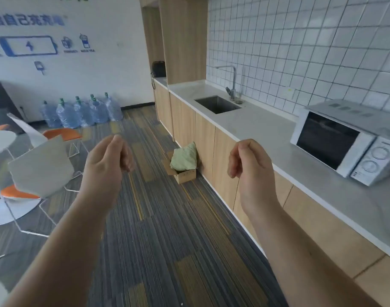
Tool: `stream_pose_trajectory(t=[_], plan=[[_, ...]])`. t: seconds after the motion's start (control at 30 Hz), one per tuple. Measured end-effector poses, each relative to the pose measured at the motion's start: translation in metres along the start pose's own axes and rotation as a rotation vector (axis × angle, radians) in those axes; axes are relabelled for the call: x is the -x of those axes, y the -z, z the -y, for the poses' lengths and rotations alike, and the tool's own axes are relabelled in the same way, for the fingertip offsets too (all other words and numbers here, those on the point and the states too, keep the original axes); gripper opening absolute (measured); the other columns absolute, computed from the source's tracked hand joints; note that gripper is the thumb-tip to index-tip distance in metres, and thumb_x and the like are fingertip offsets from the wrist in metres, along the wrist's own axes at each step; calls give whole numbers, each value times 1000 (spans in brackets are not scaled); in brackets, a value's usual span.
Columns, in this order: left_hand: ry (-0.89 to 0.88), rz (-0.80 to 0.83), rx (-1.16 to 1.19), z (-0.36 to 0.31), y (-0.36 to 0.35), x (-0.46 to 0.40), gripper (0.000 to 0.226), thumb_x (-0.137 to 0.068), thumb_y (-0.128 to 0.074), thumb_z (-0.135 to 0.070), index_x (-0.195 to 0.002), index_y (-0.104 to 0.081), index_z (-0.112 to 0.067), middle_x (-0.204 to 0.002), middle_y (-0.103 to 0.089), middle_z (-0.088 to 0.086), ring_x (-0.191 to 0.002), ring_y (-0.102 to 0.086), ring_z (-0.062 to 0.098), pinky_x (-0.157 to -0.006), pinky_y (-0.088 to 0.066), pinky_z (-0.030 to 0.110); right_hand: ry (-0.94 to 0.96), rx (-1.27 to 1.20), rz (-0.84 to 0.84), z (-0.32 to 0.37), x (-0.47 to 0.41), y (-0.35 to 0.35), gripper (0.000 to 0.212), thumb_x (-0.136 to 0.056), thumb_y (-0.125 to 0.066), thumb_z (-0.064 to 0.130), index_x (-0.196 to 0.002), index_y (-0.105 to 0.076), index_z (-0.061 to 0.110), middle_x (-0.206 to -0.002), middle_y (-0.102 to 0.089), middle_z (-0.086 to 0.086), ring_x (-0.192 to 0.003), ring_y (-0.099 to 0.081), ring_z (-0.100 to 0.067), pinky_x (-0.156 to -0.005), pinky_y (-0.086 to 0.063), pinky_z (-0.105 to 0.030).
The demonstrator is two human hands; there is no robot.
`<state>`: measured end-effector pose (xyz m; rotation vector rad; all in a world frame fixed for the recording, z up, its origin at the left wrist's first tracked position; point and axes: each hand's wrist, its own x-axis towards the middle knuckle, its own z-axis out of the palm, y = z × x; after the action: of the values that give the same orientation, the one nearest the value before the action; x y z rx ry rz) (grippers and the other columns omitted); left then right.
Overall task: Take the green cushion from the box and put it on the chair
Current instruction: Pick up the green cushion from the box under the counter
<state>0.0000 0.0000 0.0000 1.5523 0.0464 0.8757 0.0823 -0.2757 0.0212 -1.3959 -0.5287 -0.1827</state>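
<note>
Both hands hang empty with fingers loosely curled, left hand (105,158) and right hand (249,167). Between and beyond them, the green cushion (184,159) sits propped in its box (185,175), awaiting approach.

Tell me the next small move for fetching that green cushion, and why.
Probably step forward toward the cardboard box by the cabinet. The green cushion still sits in it, farther along the carpet, and both the left hand and right hand are empty, loosely curled, well short of it.
</note>
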Motion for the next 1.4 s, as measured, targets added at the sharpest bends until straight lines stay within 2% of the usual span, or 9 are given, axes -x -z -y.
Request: stream_pose_trajectory(t=[0.17,0.33,0.63,0.93,1.07,1.17,1.27,1.33,1.4], plan=[[75,8,-59,60,-14,-110,42,-104,-48,-30,-64,-57,-33,-58,-51,-8,-56,-47,15,-60,-40,38,-70,50,-33,-60,-98,-30,29,-94,-40,20,-69,-50,12,-63,-46,-17,-55,-44,-16,-52,-40,-27],[98,39,-67,130,-19,-214,42,-106,-48,-29,-66,-60,-32,-58,-52,-8,-56,-49,15,-61,-40,40,-111,56,-65,-125,-188,-56,28,-96,-39,19,-72,-49,6,-63,-44,-21,-59,-41,-36,-51,-40,-28],[121,74,-106,259,-5,-409,41,-106,-48,-32,-66,-60,-31,-60,-53,-8,-58,-48,15,-61,-44,38,-184,23,-115,-262,-362,-127,29,-98,-40,20,-73,-50,7,-66,-43,-23,-56,-41,-26,-48,-39,-24],[184,114,-72,388,34,-607,40,-110,-48,-33,-72,-61,-33,-61,-52,-8,-57,-49,14,-56,-47,28,-209,92,-143,-358,-540,-239,30,-98,-39,16,-71,-51,9,-59,-48,-8,-54,-44,-19,-51,-42,-27],[198,148,-35,435,53,-676,40,-108,-49,-29,-69,-61,-32,-60,-53,-8,-56,-49,14,-55,-46,28,-204,146,-173,-395,-589,-290,30,-98,-39,16,-72,-50,6,-60,-46,-16,-54,-43,-20,-52,-42,-26],[192,207,-28,469,75,-729,40,-107,-49,-29,-69,-61,-33,-60,-53,-8,-57,-50,14,-57,-47,30,-223,139,-237,-428,-617,-335,29,-98,-40,16,-74,-49,3,-59,-46,-10,-54,-41,-20,-50,-39,-27],[207,263,-42,507,106,-788,40,-107,-50,-35,-68,-60,-31,-61,-53,-6,-59,-50,16,-62,-43,40,-247,144,-323,-461,-639,-389,28,-98,-40,16,-74,-50,5,-59,-45,-6,-54,-40,-20,-49,-38,-27],[218,335,-53,530,124,-832,40,-107,-50,-37,-69,-60,-31,-61,-54,-6,-60,-51,16,-64,-43,43,-266,138,-424,-480,-650,-427,27,-97,-40,14,-74,-51,5,-60,-45,-5,-53,-39,-17,-48,-37,-27],[225,395,-28,549,137,-874,38,-104,-49,-31,-67,-59,-31,-60,-52,-6,-58,-49,16,-63,-41,42,-286,128,-521,-493,-660,-461,27,-97,-40,14,-77,-53,4,-60,-46,-5,-51,-40,-14,-47,-37,-26]])
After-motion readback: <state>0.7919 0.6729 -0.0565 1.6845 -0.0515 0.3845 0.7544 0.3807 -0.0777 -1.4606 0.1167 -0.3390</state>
